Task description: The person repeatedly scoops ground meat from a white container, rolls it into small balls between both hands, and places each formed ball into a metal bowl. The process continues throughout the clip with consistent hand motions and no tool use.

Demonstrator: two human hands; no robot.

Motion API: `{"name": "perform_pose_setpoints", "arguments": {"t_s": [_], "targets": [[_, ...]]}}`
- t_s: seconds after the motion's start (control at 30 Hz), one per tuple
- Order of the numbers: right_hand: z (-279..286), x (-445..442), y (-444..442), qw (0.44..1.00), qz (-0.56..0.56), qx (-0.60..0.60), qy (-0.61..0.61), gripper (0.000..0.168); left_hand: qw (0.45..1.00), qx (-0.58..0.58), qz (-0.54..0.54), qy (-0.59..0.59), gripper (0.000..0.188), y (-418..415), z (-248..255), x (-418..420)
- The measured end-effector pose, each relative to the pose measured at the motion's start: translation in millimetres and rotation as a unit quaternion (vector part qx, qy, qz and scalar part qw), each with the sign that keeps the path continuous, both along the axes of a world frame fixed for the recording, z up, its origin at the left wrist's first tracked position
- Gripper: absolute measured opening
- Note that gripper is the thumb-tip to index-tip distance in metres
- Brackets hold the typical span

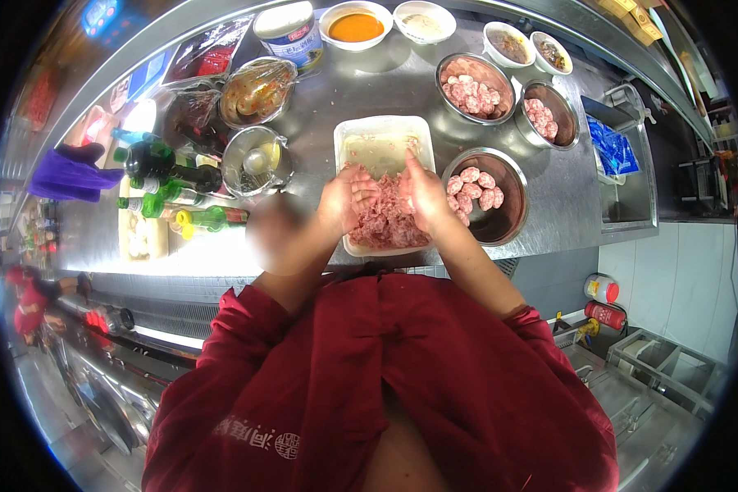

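A white rectangular tray (384, 126) sits before me on the steel worktable, with a mound of raw minced meat (384, 224) in its near half. At the mound's left side is my left hand (346, 200), fingers loosely bent and touching the mince. Opposite it, my right hand (424, 195) rests against the right side with its thumb raised. No separate piece shows in either hand, though the mince hides some right fingertips. Just right of the tray stands a steel bowl (507, 212) holding several raw meatballs (476, 187).
Two more steel bowls (498, 114) (569, 138) hold meatballs at the far right. Behind are white bowls (357, 43) and a large can (289, 37). Film-covered bowls (255, 163) and green bottles (209, 216) crowd the left. A sink (627, 203) lies right; a person (31, 301) is far left.
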State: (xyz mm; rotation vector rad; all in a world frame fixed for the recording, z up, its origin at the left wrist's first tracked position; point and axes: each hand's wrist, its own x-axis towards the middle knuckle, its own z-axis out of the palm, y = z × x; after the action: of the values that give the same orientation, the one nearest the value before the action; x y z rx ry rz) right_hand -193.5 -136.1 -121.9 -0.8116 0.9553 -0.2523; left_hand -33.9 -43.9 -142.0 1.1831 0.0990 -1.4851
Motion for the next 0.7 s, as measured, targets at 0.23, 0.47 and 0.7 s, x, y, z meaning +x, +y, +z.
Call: {"name": "perform_pose_setpoints", "arguments": {"t_s": [0.23, 0.47, 0.7], "targets": [[27, 0, -5, 0.999, 0.03, -0.016, 0.0, 0.063, 0.894, -0.295, -0.131, 0.31, 0.037, -2, -44, 12], [-3, -4, 3, 0.987, -0.106, 0.088, -0.081, 0.055, 0.929, -0.26, -0.141, -0.222, 0.056, -6, 47, -31], [40, 14, 8, 0.986, 0.046, -0.131, -0.093, 0.059, 0.966, -0.109, -0.072, 0.225, 0.03, 1, 25, -11]]}}
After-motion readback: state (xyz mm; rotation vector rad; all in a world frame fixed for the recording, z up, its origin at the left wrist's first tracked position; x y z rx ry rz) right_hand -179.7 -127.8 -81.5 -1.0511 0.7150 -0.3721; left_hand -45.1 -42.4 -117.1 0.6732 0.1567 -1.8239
